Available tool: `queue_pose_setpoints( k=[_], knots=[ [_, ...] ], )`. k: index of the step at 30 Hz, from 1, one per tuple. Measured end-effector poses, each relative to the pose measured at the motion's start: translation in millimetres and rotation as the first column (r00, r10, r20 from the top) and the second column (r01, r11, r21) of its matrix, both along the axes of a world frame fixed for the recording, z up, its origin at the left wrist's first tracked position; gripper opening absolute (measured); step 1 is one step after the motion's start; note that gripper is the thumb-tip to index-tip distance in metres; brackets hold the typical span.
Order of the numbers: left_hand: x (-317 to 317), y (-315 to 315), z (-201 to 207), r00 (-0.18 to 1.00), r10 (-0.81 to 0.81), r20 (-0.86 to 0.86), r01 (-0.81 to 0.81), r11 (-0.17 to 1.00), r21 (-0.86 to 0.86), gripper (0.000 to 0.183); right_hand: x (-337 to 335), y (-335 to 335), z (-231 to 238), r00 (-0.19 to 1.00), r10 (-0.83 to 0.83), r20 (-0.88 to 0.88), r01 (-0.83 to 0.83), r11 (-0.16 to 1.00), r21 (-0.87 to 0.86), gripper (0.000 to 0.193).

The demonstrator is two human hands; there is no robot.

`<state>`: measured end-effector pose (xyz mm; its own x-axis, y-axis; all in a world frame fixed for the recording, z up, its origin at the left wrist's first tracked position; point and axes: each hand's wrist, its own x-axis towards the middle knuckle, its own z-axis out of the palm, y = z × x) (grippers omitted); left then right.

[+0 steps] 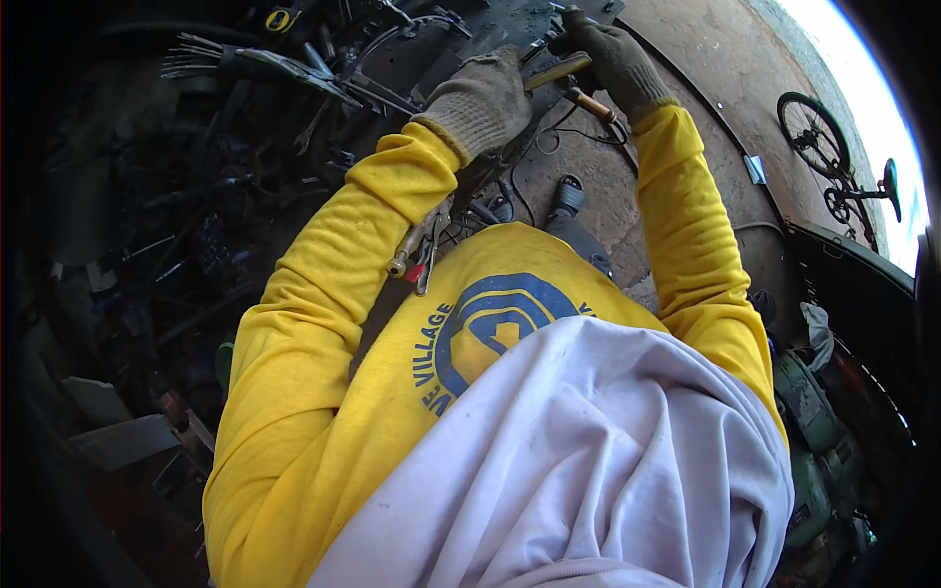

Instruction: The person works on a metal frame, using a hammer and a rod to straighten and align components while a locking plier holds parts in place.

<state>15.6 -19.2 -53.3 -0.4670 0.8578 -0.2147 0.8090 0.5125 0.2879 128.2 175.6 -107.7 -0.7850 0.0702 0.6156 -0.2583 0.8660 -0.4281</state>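
Both my hands wear grey-brown knitted work gloves at the top of the view, above a dark, cluttered work surface (495, 29). My left hand (480, 103) is closed round a tool whose flat tan handle (557, 73) sticks out toward the right; the rest of the tool is hidden. Just right of it, my right hand (613, 64) has its fingers curled at the surface's edge, closed on something I cannot make out. Below the tan handle hangs a brown cylindrical grip (592, 105) with dark cable (549, 137) about it.
Left of my hands lie a bundle of metal rods (201, 59), a yellow-and-black tape measure (281, 20) and many dark tools. Locking pliers (417, 257) hang near my waist. A sandalled foot (569, 194) stands below. A bicycle (833, 157) is at far right, green containers (818, 431) at lower right.
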Motion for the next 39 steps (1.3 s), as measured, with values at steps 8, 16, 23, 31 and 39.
queue_pose_setpoints(
  k=[8, 16, 23, 31, 39],
  knots=[
    [-0.5, -2.3, 3.9, 0.999, 0.031, 0.01, -0.031, 1.0, 0.005, 0.039, -27.9, -0.2, 24.6, 0.725, 0.115, 0.679, 0.317, 0.82, -0.477, 0.059],
    [-2.2, 1.3, 7.6, 1.0, 0.017, -0.004, -0.017, 0.995, -0.099, 0.051, -39.8, 19.2, -32.8, 0.978, 0.202, 0.047, -0.207, 0.945, 0.254, 0.024],
    [-3.9, 1.8, 1.3, 0.999, -0.021, -0.025, 0.02, 0.999, -0.045, 0.055, -35.8, 18.0, -50.2, 0.979, 0.162, 0.127, -0.168, 0.985, 0.033, 0.021],
    [-10.4, -9.1, -12.9, 0.958, -0.068, -0.278, 0.089, 0.994, 0.063, 0.056, -32.2, -14.4, -4.1, 0.836, 0.298, 0.461, 0.281, 0.489, -0.826, 0.031],
    [-6.1, -6.6, -1.1, 0.997, -0.037, 0.074, 0.03, 0.995, 0.091, 0.052, -30.7, -2.4, -22.2, 0.852, 0.448, 0.269, 0.117, 0.337, -0.934, 0.027]
  ],
)
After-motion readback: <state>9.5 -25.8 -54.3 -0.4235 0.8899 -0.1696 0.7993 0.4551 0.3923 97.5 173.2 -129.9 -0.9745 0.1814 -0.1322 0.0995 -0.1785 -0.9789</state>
